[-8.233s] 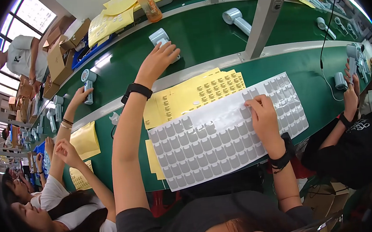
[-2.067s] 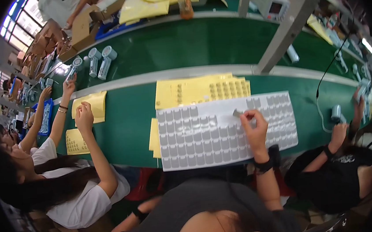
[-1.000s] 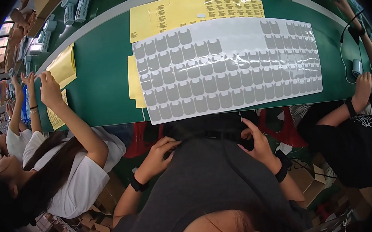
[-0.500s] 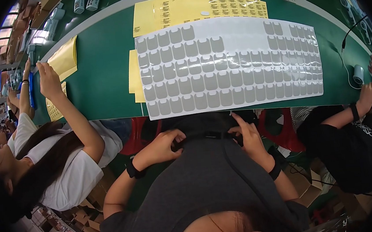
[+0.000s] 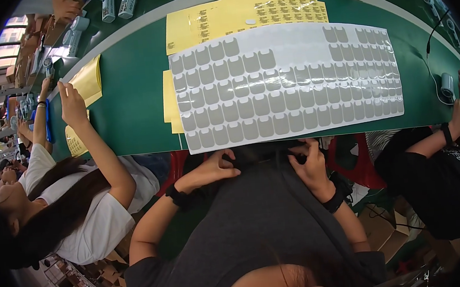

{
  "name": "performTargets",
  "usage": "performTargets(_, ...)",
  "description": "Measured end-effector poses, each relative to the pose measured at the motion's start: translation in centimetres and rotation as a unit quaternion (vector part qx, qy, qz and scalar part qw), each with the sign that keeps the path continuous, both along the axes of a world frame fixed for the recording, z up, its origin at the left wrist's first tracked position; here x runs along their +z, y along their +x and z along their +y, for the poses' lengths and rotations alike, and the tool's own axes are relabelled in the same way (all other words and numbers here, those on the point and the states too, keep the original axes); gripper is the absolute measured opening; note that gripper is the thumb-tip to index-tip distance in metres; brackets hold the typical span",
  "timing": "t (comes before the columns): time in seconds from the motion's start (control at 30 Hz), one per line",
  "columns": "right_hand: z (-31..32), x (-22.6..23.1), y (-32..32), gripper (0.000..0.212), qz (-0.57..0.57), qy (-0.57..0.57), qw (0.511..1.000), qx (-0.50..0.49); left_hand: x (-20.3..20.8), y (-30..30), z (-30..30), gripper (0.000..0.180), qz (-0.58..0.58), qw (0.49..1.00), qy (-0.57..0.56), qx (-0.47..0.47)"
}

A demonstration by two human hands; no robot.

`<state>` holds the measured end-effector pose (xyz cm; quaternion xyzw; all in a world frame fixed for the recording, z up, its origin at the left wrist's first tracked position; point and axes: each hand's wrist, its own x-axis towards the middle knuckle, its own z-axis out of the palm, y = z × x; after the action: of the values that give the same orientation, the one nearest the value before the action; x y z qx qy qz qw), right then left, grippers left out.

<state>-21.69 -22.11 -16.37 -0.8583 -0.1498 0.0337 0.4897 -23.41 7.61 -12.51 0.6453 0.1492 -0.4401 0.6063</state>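
Grey-sticker sheet (image 5: 301,50), likely light, floppy and slick, we'd hold by opposite edges; our left hand (image 5: 213,169) and right hand (image 5: 313,170) half-curl, any hold unclear.

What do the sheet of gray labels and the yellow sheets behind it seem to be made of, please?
Sheet of gray labels: glossy, probably plastic film or coated paper, since bright glints streak across it; I cannot settle which.

Yellow sheets: likely thin paper with a smooth finish, judging by their flat, crisp edges and rows of dark print.
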Motion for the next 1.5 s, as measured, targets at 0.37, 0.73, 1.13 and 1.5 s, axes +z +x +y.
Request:
performTargets(0.37,1.7,-0.6,0.5,0.051,-0.068,-0.028,0.996,0.046,-3.3,-0.2,0.9,0.032,-0.221,0.933,0.269,-0.095)
performTargets(0.73,-4.9,-5.1,-0.4,0.059,-0.052,-0.123,0.991,0.03,-5.8,1.2,-3.7,0.014,-0.359,0.91,0.086,-0.187)
performTargets(1.13,-5.6,-0.6,-3.7,0.08,0.099,0.057,0.993,-0.018,3.7,-3.7,2.3,0.042,-0.332,0.879,0.224,-0.26)
performTargets(1.5,-9.9,1.6,0.7,0.014,-0.14,0.158,0.929,-0.305,20.4,17.9,3.3,0.039,-0.521,0.798,0.302,-0.014)
